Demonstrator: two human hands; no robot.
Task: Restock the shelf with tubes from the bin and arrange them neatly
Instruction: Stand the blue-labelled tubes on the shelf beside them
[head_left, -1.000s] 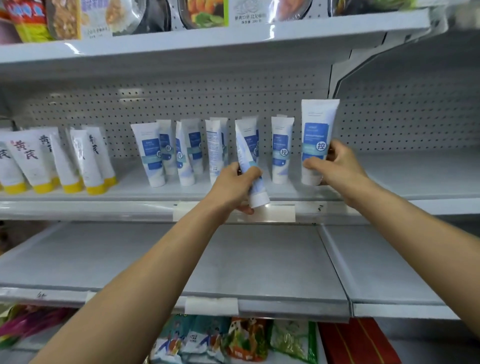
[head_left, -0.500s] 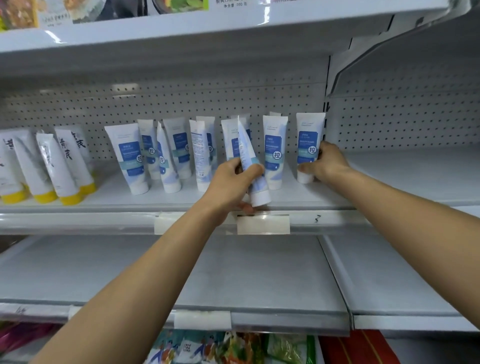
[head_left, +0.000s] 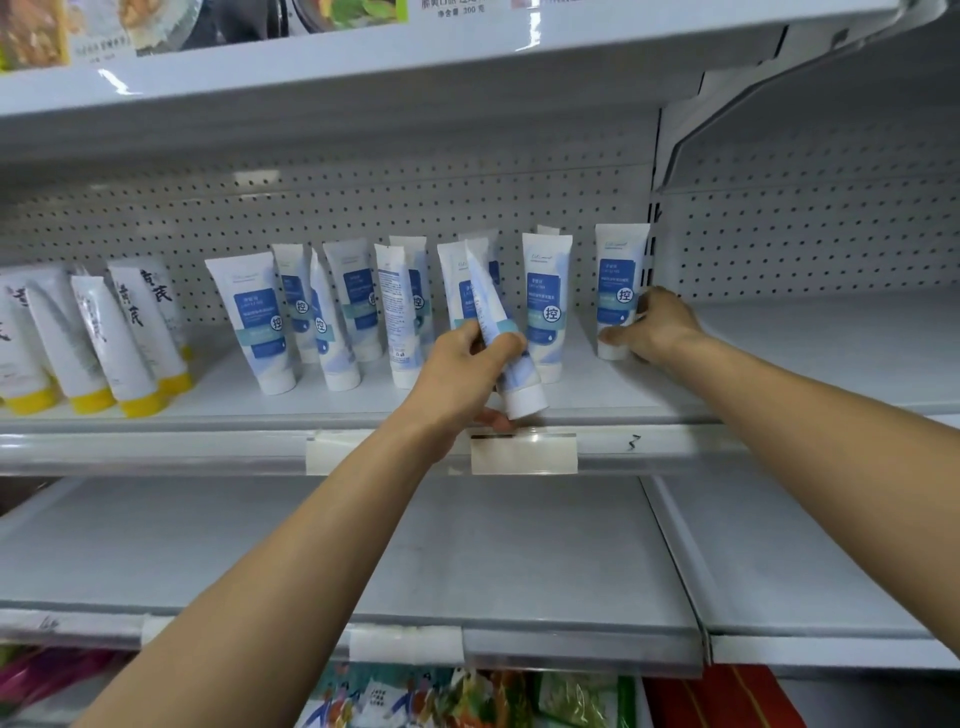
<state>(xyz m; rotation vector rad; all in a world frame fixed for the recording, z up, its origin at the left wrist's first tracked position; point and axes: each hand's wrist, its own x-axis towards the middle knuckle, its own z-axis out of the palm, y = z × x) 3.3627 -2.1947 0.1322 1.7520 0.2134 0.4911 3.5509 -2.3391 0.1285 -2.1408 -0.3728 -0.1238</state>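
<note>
the right hand has set its tube down on the shelf, cap down, fingers curled round its base: nearly stocked. the left hand grips a tilted tube, cap just below the grip over the shelf's front edge, not yet stood.

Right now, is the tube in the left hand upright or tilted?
Tilted: the tube in the left hand leans, crimped end up-left, white cap down-right near the shelf edge.

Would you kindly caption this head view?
Right hand grips a standing tube on the shelf; left hand holds a tilted tube.
</note>
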